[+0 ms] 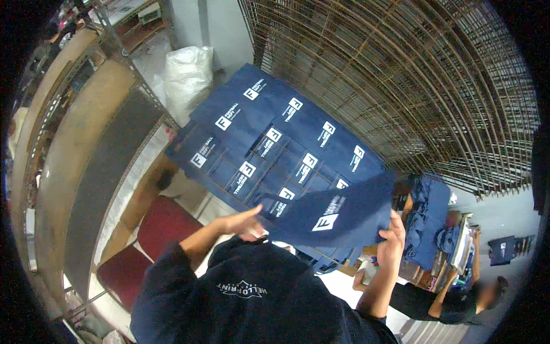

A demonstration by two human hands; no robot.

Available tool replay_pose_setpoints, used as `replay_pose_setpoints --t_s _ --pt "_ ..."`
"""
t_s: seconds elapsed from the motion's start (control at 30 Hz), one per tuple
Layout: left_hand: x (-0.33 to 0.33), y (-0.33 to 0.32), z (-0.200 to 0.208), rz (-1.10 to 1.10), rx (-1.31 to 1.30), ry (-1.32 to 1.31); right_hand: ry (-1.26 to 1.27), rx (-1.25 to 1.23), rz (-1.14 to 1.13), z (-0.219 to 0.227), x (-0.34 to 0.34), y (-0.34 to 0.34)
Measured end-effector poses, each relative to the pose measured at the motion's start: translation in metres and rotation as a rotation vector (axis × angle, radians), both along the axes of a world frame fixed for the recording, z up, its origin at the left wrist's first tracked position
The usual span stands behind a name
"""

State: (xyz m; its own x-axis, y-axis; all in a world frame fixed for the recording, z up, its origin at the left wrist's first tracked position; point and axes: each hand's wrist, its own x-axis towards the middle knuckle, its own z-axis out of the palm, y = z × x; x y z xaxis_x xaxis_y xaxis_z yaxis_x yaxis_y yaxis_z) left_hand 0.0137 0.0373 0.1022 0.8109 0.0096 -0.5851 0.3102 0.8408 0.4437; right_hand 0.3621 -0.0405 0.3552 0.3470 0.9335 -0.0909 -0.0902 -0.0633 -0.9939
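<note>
Stretched between my hands is a navy fabric panel (358, 215) with a white printed logo, its near edge lifted toward me. My left hand (246, 223) grips its left corner, thumb pointing along the cloth. At the opposite edge, my right hand (392, 234) pinches the fabric, fingers curled. Beneath and beyond it, several similar navy printed pieces (263, 109) lie overlapping in rows on a table, their white logos facing up. The held panel covers part of the nearest rows.
A wire drying rack (389, 69) rises along the far right side. Beyond the table's left corner stands a white plastic sack (188, 74). Dark red chairs (172, 226) are at the left, near shelving (86, 143). A co-worker (458, 301) works at the right, by stacked dark garments (425, 221).
</note>
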Motion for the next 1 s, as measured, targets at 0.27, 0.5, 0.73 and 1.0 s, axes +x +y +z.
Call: replay_pose_setpoints --t_s 0.27,0.5,0.73,1.0 --pt "0.005 0.106 0.229 0.608 2.15 0.045 -0.871 -0.119 0.549 0.086 -0.052 0.074" --pt "0.066 0.172 0.26 -0.016 1.967 -0.169 -1.256 0.153 0.291 0.114 -0.033 0.084" --pt "0.184 0.156 0.272 -0.01 1.257 -0.576 -0.744 -0.028 -0.486 -0.036 0.017 -0.026" --pt "0.168 0.123 0.275 0.512 0.83 -0.575 0.929 -0.311 0.123 -0.18 -0.106 -0.056"
